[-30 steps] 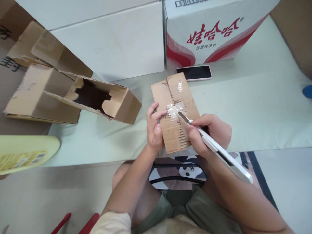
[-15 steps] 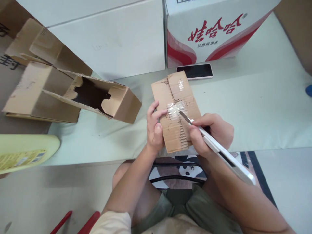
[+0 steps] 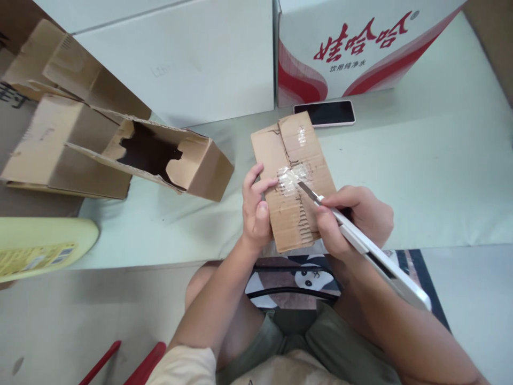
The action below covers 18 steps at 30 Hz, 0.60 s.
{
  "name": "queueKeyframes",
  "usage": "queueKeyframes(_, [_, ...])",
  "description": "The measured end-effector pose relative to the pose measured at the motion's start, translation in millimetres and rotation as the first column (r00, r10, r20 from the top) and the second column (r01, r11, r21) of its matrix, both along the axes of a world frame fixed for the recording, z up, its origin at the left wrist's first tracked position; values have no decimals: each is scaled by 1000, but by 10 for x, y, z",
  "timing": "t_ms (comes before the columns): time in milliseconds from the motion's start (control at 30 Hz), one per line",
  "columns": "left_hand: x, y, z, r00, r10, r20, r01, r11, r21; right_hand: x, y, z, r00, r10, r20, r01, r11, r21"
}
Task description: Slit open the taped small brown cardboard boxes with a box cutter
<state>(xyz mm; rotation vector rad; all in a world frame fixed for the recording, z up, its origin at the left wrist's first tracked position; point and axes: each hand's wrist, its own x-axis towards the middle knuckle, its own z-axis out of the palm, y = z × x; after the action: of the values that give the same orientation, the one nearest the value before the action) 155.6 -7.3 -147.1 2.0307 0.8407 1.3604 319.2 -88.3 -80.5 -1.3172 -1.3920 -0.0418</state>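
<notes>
Our left hand [image 3: 256, 211] is closed on the left edge of a flat brown cardboard piece [image 3: 294, 155] - thumb on top, fingers curled round the side. Our right hand [image 3: 355, 219] is wrapped tight round a long white knife [image 3: 372, 251], near its front end. The 2 hands are close, with only the cardboard between them.

The cardboard lies at the near edge of the pale green table [image 3: 420, 171], tipped up a little toward us. A crinkly patch of clear tape [image 3: 292, 175] sits across its middle. The thin grey blade of the knife touches the cardboard just beside that tape, on the right. The lower part of the cardboard looks torn and shows its ribs.

Just behind the cardboard lies a flat black phone [image 3: 325, 113]. Behind the phone stands a big white box with red letters [image 3: 360, 48], and next to it a plain white box [image 3: 180, 59]. To the left lies a torn brown cardboard box [image 3: 160, 155] with a dark hole in its side - well apart from our hands. A pale yellow board [image 3: 40, 246] pokes in at the far left. Under the table edge we see a mat with a panda picture [image 3: 306, 278].
</notes>
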Motion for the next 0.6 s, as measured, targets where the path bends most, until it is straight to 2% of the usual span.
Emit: queueKeyframes(600, [3, -3, 2, 1000, 6, 0, -6, 1000, -10, -5, -14, -2, 1000, -2, -16, 1, 1000, -30])
